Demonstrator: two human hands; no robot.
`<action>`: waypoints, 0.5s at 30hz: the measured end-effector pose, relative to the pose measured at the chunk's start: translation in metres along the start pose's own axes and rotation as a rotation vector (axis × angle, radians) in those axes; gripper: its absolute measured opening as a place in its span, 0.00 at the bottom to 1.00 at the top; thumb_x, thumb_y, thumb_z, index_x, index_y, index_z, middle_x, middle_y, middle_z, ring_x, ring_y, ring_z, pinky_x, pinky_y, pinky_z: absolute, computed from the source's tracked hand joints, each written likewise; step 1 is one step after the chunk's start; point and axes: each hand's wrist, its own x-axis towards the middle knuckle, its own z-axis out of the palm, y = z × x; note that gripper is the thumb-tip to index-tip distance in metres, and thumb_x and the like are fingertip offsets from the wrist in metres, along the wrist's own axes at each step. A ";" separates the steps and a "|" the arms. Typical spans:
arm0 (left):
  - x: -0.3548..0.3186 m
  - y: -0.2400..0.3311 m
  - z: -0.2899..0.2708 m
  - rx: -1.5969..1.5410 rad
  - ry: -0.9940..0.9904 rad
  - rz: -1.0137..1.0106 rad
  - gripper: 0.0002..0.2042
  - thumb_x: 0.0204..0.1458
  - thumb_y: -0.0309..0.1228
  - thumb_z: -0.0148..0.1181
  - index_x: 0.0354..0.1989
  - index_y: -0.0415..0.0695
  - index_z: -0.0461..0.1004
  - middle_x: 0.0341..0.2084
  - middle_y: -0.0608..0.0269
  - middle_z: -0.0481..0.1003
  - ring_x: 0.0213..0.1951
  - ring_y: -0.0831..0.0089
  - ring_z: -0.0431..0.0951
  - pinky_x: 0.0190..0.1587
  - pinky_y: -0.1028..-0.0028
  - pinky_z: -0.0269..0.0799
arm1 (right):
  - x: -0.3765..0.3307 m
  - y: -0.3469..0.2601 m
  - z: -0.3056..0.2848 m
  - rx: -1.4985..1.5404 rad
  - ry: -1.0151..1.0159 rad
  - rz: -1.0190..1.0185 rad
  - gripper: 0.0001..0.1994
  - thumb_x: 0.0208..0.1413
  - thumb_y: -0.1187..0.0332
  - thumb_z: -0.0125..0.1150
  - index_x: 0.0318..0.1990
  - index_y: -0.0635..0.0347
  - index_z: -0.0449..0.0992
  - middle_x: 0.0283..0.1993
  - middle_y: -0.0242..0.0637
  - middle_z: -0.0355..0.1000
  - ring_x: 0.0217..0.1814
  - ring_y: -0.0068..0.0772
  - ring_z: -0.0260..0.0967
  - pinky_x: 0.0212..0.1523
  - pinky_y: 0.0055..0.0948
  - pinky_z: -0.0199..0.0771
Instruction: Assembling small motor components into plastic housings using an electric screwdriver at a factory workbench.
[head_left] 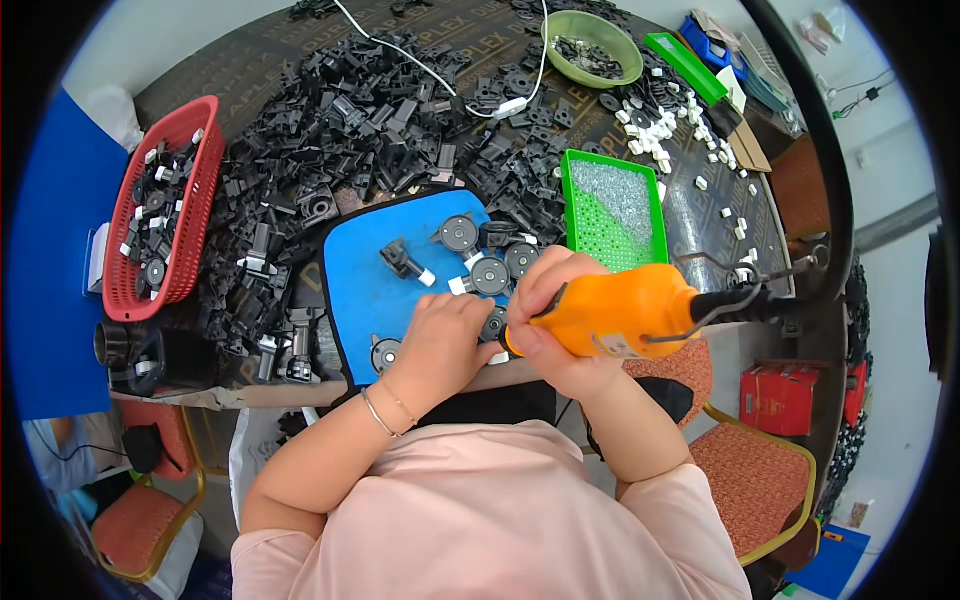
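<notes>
My right hand [560,315] is wrapped round an orange electric screwdriver [630,310], which lies nearly level with its nose pointing left. Beside its tip, my left hand [440,338] has its fingers closed on a black plastic part with a round disc [494,322], mostly hidden by the fingers. Both hands are over the near edge of a blue mat [365,255]. On the mat are several similar round-disc parts [459,233], some with white ends. A black bracket with a white tip [405,262] lies left of them. Another disc part [385,354] sits by my left wrist.
Black plastic parts [340,120] are heaped behind the mat. A red basket [195,225] of parts stands left. To the right are a green tray [575,215] of screws, a green bowl [580,22] and white pieces [650,135]. A black hose-like arm [840,200] carries the screwdriver.
</notes>
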 end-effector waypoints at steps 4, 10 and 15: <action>0.000 -0.001 0.000 -0.012 0.005 0.011 0.22 0.39 0.33 0.70 0.44 0.39 0.73 0.37 0.56 0.76 0.43 0.59 0.74 0.48 0.64 0.63 | 0.001 0.001 -0.001 0.026 0.007 0.020 0.13 0.44 0.81 0.61 0.36 0.60 0.66 0.35 0.39 0.63 0.28 0.26 0.67 0.31 0.22 0.70; -0.001 0.000 -0.001 -0.043 0.030 0.021 0.22 0.38 0.33 0.70 0.44 0.39 0.73 0.36 0.56 0.76 0.42 0.58 0.74 0.48 0.64 0.63 | -0.002 -0.005 -0.015 -0.018 0.040 -0.013 0.13 0.46 0.77 0.64 0.37 0.62 0.66 0.35 0.39 0.63 0.26 0.27 0.67 0.29 0.24 0.70; -0.002 0.010 -0.008 -0.055 0.103 0.045 0.21 0.38 0.32 0.70 0.42 0.42 0.74 0.37 0.60 0.75 0.45 0.61 0.72 0.50 0.62 0.60 | 0.001 -0.012 -0.016 0.114 0.171 -0.027 0.14 0.49 0.72 0.66 0.38 0.63 0.65 0.36 0.39 0.62 0.25 0.28 0.67 0.28 0.27 0.72</action>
